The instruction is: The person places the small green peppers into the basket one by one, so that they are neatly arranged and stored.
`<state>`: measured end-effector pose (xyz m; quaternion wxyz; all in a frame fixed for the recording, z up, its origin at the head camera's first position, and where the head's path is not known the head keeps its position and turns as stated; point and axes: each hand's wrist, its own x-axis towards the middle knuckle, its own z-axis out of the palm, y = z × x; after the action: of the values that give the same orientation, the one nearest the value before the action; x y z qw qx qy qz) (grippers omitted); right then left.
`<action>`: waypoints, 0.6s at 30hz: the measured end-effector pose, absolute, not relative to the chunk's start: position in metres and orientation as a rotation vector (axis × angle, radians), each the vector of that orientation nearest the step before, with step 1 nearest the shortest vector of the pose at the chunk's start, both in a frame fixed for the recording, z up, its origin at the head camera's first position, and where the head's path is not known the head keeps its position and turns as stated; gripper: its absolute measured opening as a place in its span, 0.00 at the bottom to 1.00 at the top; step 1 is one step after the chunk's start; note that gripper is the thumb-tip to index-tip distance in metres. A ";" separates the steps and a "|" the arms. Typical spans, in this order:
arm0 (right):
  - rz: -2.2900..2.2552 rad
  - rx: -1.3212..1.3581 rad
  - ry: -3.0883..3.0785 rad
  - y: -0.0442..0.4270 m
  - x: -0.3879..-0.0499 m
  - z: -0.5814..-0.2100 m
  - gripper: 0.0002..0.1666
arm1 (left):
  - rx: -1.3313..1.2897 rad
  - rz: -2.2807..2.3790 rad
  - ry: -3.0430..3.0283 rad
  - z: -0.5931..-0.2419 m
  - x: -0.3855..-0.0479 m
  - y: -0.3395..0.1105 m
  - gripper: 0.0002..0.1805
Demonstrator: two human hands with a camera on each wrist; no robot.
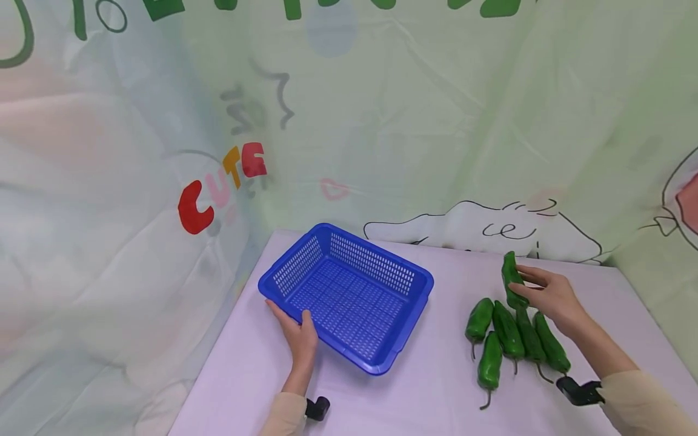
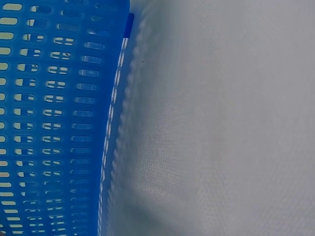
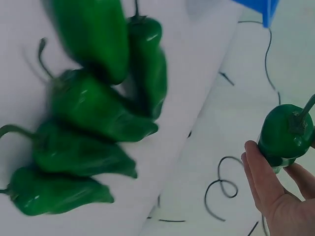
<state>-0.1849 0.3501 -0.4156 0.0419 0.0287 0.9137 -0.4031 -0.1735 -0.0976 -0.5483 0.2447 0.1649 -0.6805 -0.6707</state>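
The right hand [image 1: 551, 297] is pinching a single green pepper [image 1: 512, 281] between thumb and fingers, so that grip is clamped on the pepper's narrow body, apparently because the sides are offering more to hold than the thin stem. The right wrist view is showing the stem end facing back toward the wrist, with the held pepper hanging apart from the rest; it seems to be lifted off the table [image 1: 436, 393], which would be why it is overlapping a neighbour only in the head view. Five loose peppers [image 1: 507, 330] are lying in a loose cluster just in front of that wrist, their stems pointing mostly toward the person, an arrangement that is leaving their bodies within easy reach of the fingers. Four are lying roughly side by side, while one is sitting nearer the table's front edge. Well apart from them, the blue basket [image 1: 371, 260] is standing at an angle on the left part of the table, its mouth facing up. The left hand [image 1: 300, 342] is touching its near left side, thumb at the rim and fingers spread apart along the outside, probably to steady it; whether those fingers are curling under the rim one cannot tell, since the left wrist view is showing only the slotted wall and pale cloth. Behind everything, a printed curtain [image 1: 436, 121] is hanging past the table's far edge.
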 end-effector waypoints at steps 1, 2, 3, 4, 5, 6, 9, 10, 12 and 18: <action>-1.245 0.073 2.791 0.345 -0.187 -0.413 0.42 | 0.449 -1.822 -1.860 -0.549 -0.174 -0.098 0.51; -1.251 0.056 2.789 0.340 -0.189 -0.411 0.42 | 0.451 -1.813 -1.860 -0.548 -0.174 -0.098 0.51; -1.258 0.042 2.786 0.335 -0.191 -0.409 0.42 | 0.448 -1.803 -1.860 -0.548 -0.174 -0.098 0.51; -1.262 0.030 2.789 0.331 -0.193 -0.408 0.41 | 0.443 -1.800 -1.859 -0.549 -0.174 -0.098 0.51; -1.269 0.017 2.788 0.328 -0.194 -0.407 0.41 | 0.442 -1.795 -1.860 -0.549 -0.174 -0.098 0.51; -1.276 0.006 2.784 0.324 -0.196 -0.406 0.41 | 0.443 -1.794 -1.861 -0.549 -0.174 -0.097 0.52; -1.296 -0.027 2.778 0.316 -0.200 -0.406 0.40 | 0.433 -1.784 -1.859 -0.549 -0.174 -0.097 0.52; -1.298 -0.037 2.779 0.313 -0.201 -0.405 0.40 | 0.430 -1.782 -1.861 -0.549 -0.173 -0.097 0.51; -1.298 -0.055 2.783 0.309 -0.203 -0.405 0.40 | 0.420 -1.772 -1.868 -0.549 -0.174 -0.098 0.51; -1.293 -0.105 2.797 0.299 -0.206 -0.405 0.38 | 0.420 -1.717 -1.906 -0.548 -0.173 -0.099 0.51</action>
<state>-0.2058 0.2989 -0.4045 0.0294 -0.0340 0.9068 -0.4192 -0.1730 -0.0995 -0.5482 0.2675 0.1558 -0.7064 -0.6365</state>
